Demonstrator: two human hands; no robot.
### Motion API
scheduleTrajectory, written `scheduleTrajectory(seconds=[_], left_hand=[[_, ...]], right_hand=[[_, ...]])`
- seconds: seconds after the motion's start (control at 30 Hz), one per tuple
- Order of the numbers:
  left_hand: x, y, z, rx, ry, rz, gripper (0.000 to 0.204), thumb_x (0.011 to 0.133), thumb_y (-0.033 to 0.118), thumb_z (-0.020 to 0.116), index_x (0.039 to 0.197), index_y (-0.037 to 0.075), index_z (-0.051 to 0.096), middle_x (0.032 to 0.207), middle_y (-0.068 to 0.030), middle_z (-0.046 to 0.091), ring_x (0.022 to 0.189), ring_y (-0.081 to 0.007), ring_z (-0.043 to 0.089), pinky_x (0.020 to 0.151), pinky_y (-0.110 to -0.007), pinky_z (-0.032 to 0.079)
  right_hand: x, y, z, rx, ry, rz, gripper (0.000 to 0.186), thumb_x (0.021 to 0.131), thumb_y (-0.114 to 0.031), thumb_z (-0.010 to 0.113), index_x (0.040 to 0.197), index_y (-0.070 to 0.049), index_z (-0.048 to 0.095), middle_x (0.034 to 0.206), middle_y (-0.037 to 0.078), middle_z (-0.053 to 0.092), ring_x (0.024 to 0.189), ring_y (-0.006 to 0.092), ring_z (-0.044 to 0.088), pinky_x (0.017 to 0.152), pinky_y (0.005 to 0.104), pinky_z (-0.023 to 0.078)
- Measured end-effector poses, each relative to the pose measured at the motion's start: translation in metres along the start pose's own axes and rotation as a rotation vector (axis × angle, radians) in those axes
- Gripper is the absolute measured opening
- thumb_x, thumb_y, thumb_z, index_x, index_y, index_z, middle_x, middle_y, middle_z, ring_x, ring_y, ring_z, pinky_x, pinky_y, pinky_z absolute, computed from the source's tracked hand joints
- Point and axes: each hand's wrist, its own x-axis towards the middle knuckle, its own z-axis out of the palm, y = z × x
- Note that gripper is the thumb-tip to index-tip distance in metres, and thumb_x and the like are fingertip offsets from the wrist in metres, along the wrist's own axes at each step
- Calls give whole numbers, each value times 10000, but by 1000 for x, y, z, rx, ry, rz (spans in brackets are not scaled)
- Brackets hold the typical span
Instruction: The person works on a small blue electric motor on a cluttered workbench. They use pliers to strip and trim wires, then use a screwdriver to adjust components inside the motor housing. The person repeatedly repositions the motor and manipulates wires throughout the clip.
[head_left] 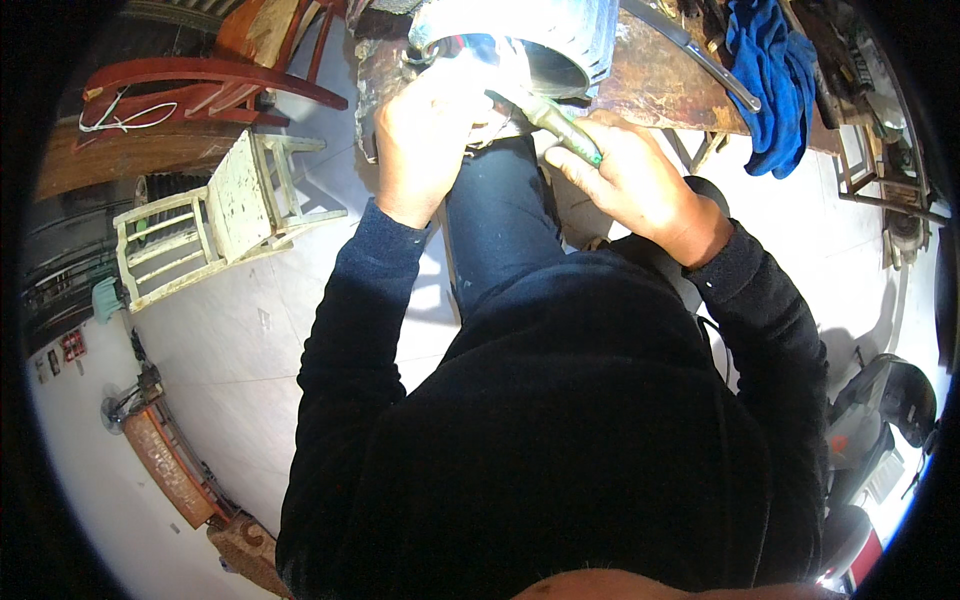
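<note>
At the top of the head view, a grey-white cylindrical housing [600, 40] lies on its side on the worktable, its round opening towards me. My right hand [645, 185] is closed round the green handle of a slim tool [553, 122]; the tip points up and left at the opening, and glare hides what kind it is. Beside the opening is my left hand [425, 140], its fingers curled and washed out by bright light. What it pinches cannot be made out. Thin wires show around the left fingers and inside the opening.
On the brown, worn worktable [665, 95] lie a long metal tool [700, 58] and a blue cloth [765, 85] hanging over the edge. To the left stand a pale green wooden chair [240, 190] and a red wooden chair [215, 75]. Dark and grey gear [870, 420] sits at lower right.
</note>
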Motion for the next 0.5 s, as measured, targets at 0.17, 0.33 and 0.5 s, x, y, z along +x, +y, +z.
scheduleTrajectory(seconds=[0.17, 0.33, 0.5], left_hand=[[1, 3, -5, -87, -17, -12, 184, 1037, 60, 659, 1136, -59, 758, 1020, -136, 809, 902, -182, 800, 792, -299, 648], [4, 12, -13, -222, -128, 2, 250, 1047, 83, 655, 1229, -75, 723, 1157, -164, 790, 995, -215, 804, 854, -313, 663], [7, 14, 0, -674, -106, -68, 264, 1047, 89, 667, 1251, -71, 717, 1191, -192, 781, 1046, -265, 807, 895, -337, 675]], right_hand=[[3, 3, 0, 37, -89, 53, 412, 1041, -295, 697, 1291, 33, 696, 1009, 271, 707, 963, 422, 696, 878, 475, 557], [-15, -1, -2, 232, 113, -58, 367, 1030, -272, 711, 1188, 59, 711, 1067, 243, 696, 972, 391, 693, 869, 444, 546], [-49, -14, -7, 441, -3, 306, 291, 1033, -238, 709, 1108, 43, 690, 1060, 134, 664, 950, 229, 651, 879, 343, 519]])
